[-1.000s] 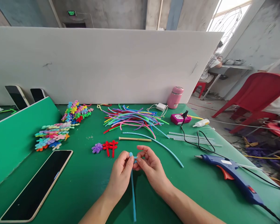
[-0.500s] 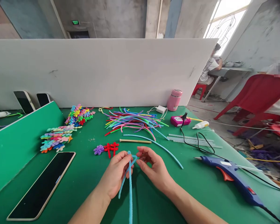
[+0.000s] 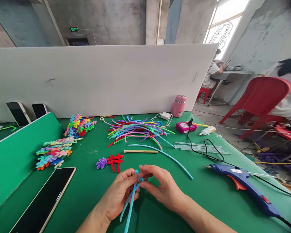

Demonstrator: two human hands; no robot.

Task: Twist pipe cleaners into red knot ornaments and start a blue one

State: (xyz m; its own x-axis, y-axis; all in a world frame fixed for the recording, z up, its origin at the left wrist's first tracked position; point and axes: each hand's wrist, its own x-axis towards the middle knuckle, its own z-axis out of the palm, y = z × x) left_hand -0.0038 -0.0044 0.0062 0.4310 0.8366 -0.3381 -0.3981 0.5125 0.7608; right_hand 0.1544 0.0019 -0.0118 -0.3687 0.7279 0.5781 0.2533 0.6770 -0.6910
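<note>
Between the thumb and fingers of my left hand (image 3: 118, 192) is a light blue pipe cleaner (image 3: 130, 208), bent over at the top. Its two ends hang down towards me. My right hand (image 3: 163, 186) pinches the small bent loop from the other side; the fingertips partly hide the loop. Beyond my hands lie a purple pipe-cleaner flower (image 3: 101, 163) and red pipe-cleaner flowers with stems (image 3: 115, 161). A thin tan stick (image 3: 140, 151) and a loose blue pipe cleaner (image 3: 171, 156) rest farther back, in front of a heap of coloured pipe cleaners (image 3: 138, 129).
A blue glue gun (image 3: 244, 184) lies right, near clear glue sticks (image 3: 199, 147) and a black cable. A phone (image 3: 45, 200) lies left, beside bundled pipe-cleaner flowers (image 3: 55, 153) and a green divider (image 3: 21, 158). A pink bottle (image 3: 178, 105) stands by the white panel (image 3: 99, 81).
The right fingers have closed onto the loop of the blue pipe cleaner, and its hanging ends have swung left. The whole view has shifted slightly.
</note>
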